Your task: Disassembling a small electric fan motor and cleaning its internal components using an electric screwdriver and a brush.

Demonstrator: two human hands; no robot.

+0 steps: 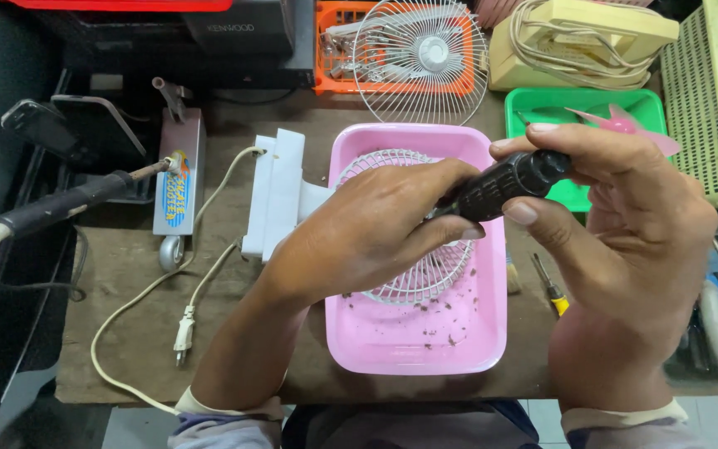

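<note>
The left hand rests curled on the white wire fan grille, which lies in the pink rectangular plastic tray at the middle of the brown wooden table. The right hand grips a black knurled-handled screwdriver above the grille. A white power cord trails to the left, and a green plastic tray sits at the far right.
</note>
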